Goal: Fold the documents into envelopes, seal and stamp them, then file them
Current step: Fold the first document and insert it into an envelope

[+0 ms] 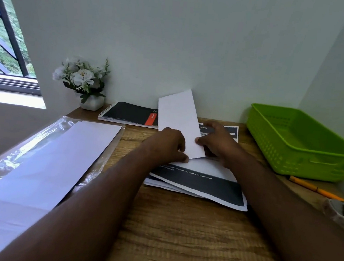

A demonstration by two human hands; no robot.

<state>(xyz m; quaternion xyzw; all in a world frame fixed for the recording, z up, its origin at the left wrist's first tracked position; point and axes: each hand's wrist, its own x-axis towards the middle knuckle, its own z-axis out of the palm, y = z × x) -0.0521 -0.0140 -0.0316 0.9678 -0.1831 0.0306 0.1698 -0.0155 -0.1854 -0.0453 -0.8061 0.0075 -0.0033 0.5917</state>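
Head view: wooden desk (pixel 188 237) against a pale wall, green plastic basket (pixel 304 143) at right, pack of envelopes (pixel 44 160) at left. Left hand (pixel 165 144) and right hand (pixel 218 141) both pinching a white envelope (pixel 178 120), tilted up over the stack of printed documents (pixel 199 183). Probably the filling step. Next: likely opening the flap, sliding a folded sheet inside.
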